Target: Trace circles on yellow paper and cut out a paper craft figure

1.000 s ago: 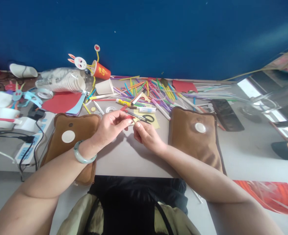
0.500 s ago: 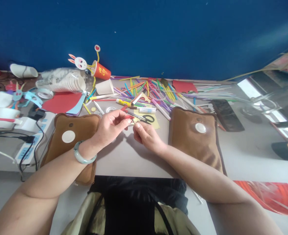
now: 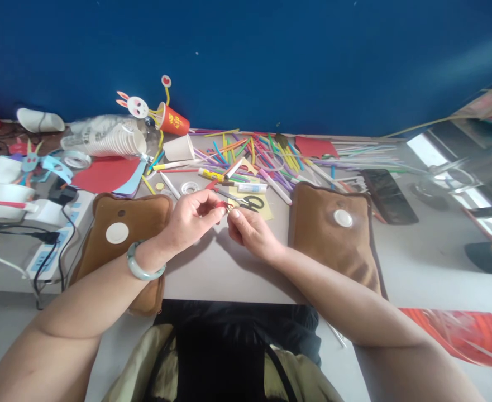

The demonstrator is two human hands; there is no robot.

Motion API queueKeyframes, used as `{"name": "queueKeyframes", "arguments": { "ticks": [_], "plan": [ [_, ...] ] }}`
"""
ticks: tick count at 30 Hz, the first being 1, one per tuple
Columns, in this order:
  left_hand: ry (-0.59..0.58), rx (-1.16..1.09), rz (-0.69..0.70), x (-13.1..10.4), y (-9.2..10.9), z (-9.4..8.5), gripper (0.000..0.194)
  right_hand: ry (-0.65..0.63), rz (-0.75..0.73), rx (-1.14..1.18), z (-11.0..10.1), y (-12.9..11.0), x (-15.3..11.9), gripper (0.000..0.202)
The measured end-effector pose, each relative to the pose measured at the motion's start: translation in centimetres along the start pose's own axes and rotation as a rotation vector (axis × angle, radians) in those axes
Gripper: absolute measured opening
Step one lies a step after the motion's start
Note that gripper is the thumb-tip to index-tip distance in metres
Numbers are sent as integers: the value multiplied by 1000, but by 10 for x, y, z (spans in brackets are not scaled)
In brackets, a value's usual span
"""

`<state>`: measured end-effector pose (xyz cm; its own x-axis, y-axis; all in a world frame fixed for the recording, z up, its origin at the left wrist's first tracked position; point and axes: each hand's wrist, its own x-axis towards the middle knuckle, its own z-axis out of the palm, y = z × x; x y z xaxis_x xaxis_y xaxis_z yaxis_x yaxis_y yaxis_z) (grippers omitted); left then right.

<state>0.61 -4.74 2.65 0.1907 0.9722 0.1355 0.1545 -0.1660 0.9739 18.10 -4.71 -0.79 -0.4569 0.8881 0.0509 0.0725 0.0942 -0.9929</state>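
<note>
My left hand [image 3: 191, 220], with a pale green bangle [image 3: 134, 262] at the wrist, pinches a small red piece [image 3: 221, 205] between thumb and fingers. Its exact kind is too small to tell. Close against it, my right hand [image 3: 252, 230] has its thumb pressed on its curled fingers at the other side of this piece. A tiny yellowish bit [image 3: 229, 208] shows between the two thumbs. Just beyond the hands lie scissors [image 3: 253, 203] with dark handles, on yellow paper [image 3: 266, 211]. A white marker [image 3: 252, 188] and a tape roll [image 3: 189, 188] are near them.
Brown hot-water bags [image 3: 333, 245] lie on both sides of the hands. Pipe cleaners [image 3: 246, 149] are heaped along the blue wall. A rabbit figure [image 3: 138, 108] in a red cup stands back left, near stacked paper cups [image 3: 111, 142]. A power strip [image 3: 57, 245] sits left, a phone [image 3: 388, 195] right.
Both hands stay in nearly the same place. The fingertips have shifted slightly, and the yellowish bit between the thumbs shows more plainly.
</note>
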Motion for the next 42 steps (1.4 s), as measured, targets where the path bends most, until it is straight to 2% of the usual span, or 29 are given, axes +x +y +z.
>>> {"name": "queueKeyframes", "arguments": {
  "ticks": [26, 42],
  "plan": [
    [64, -47, -30, -1, 3, 1, 15, 19, -6, -12, -1, -5, 0, 60],
    [28, -37, -19, -2, 4, 1, 11, 4, -10, 17, -1, -4, 0, 59]
  ]
}}
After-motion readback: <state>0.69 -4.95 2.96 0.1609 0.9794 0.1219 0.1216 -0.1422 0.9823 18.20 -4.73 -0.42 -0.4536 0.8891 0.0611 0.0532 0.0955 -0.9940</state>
